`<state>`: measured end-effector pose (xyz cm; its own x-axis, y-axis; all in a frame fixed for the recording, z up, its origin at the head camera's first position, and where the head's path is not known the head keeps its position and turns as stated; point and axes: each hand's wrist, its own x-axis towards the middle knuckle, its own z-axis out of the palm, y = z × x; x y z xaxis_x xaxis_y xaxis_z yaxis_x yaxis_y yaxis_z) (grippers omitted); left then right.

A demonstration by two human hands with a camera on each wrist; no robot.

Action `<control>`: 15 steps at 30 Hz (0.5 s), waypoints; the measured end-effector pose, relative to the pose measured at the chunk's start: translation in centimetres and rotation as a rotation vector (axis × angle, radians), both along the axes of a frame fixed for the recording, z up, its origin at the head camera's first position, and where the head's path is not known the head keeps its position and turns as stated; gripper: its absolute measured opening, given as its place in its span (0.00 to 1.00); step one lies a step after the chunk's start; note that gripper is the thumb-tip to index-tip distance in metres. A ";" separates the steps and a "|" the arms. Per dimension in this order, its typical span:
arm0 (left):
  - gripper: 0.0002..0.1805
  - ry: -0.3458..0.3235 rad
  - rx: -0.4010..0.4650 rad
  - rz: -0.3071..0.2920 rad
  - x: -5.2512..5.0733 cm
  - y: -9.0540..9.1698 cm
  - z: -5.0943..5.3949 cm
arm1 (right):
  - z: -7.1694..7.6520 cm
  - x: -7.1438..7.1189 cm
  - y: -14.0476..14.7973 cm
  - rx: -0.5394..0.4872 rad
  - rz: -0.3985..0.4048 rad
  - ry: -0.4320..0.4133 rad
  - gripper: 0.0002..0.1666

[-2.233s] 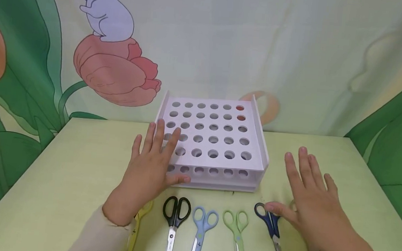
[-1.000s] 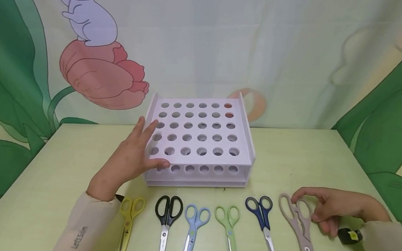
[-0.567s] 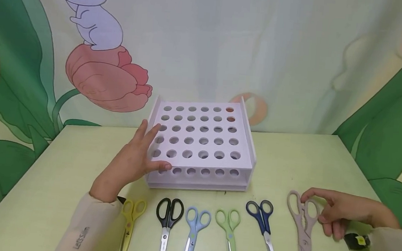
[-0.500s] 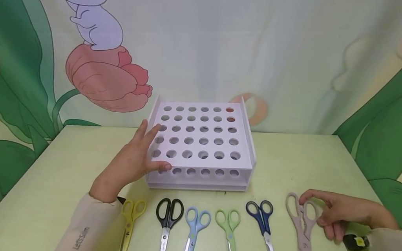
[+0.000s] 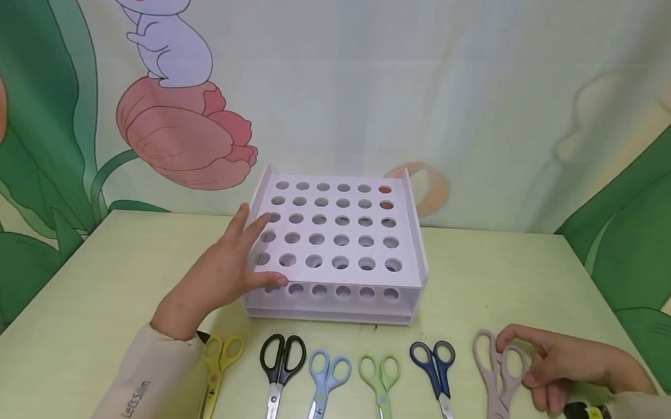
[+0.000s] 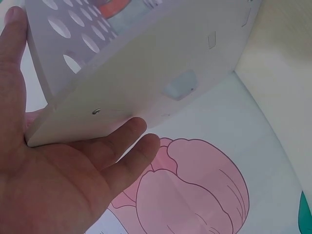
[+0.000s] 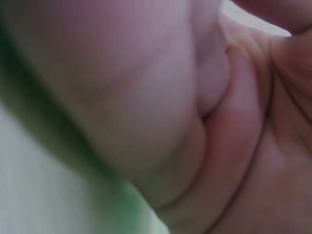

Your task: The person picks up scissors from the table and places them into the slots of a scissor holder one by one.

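Observation:
A white rack with rows of round holes stands on the table. My left hand holds its left front corner: the thumb lies across the front, and fingers reach over the left edge. In the left wrist view, two fingertips touch the outer side panel. My right hand pinches the handle loops of pinkish-beige scissors between thumb and index finger, the other fingers curled under. The blade tips run out of view at the bottom. Blurred skin fills the right wrist view.
Several scissors lie in a row before the rack: yellow, black, light blue, green and dark blue. A printed curtain hangs behind the table.
My right hand has come down from mid-air onto the beige scissors, whose angle has shifted slightly. My left hand has moved from above the rack to its left corner.

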<state>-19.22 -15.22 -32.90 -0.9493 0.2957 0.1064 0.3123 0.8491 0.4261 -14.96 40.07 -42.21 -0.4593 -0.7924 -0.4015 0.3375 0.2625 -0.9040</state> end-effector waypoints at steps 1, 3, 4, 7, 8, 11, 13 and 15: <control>0.63 0.001 0.001 -0.001 0.0 0.0 0.0 | 0.0 0.0 0.0 0.003 -0.005 0.009 0.26; 0.62 0.001 0.003 -0.002 0.1 -0.1 -0.2 | 0.1 0.1 -0.1 0.012 -0.016 0.021 0.25; 0.62 0.001 0.004 -0.001 0.1 -0.1 -0.2 | 0.1 0.1 -0.1 0.019 -0.020 0.029 0.25; 0.61 0.000 0.005 -0.003 0.1 -0.2 -0.4 | 0.1 0.1 -0.1 0.058 -0.038 0.044 0.24; 0.61 0.000 0.005 -0.003 0.1 -0.2 -0.4 | 0.2 0.1 0.0 0.072 -0.043 0.050 0.25; 0.61 0.007 0.001 -0.009 0.1 -0.2 -0.4 | 0.2 0.2 0.3 0.104 -0.067 0.076 0.24; 0.61 0.018 -0.006 -0.014 0.1 -0.2 -0.4 | 0.3 0.1 0.5 0.113 -0.081 0.095 0.24; 0.60 0.029 -0.015 -0.019 0.2 -0.2 -0.3 | 0.4 0.0 0.7 0.107 -0.089 0.106 0.24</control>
<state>-19.07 -15.39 -33.16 -0.9401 0.3156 0.1289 0.3405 0.8489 0.4043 -14.96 40.81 -41.79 -0.5701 -0.7018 -0.4272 0.2677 0.3329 -0.9042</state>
